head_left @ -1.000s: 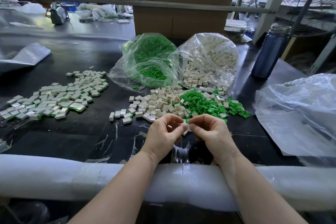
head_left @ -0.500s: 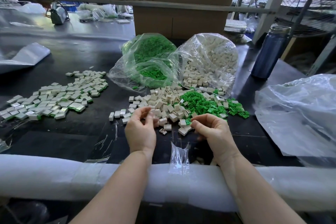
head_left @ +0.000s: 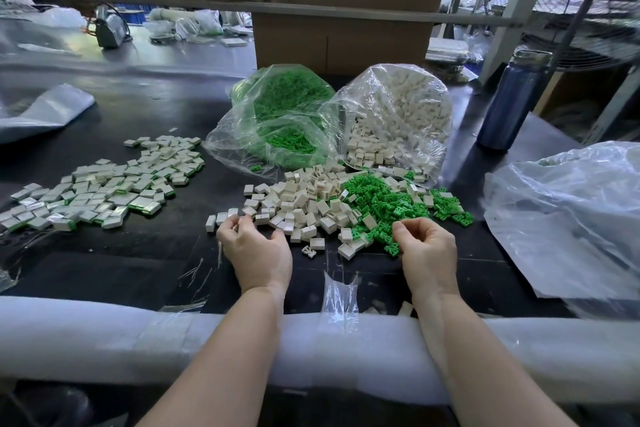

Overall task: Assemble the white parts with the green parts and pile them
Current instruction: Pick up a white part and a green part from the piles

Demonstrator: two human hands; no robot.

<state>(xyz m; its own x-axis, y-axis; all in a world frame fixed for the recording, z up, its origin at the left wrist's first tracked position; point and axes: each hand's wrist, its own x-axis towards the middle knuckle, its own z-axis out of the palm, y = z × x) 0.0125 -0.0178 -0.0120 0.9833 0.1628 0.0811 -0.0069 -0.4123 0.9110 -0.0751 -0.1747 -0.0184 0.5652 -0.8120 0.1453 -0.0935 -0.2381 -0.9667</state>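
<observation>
- Resting our forearms over the white foam edge pad [head_left: 104, 333], we keep both hands just beyond it on the black table [head_left: 138, 270].
- Our left hand [head_left: 258, 253] sits at the near-left edge of the loose white parts [head_left: 304, 204]; its fingers curl, but whether they pinch a part is hidden from us.
- Our right hand [head_left: 427, 250] curls at the near edge of the loose green parts [head_left: 388, 204]; any piece inside is hidden.
- Both loose heaps lie jumbled, pointing every way.
- Left of the white parts, the assembled pile [head_left: 104, 191] stretches diagonally, near-left to far-right.
- Beyond, the green bag [head_left: 277, 121] and white bag [head_left: 398, 121] open toward us.
</observation>
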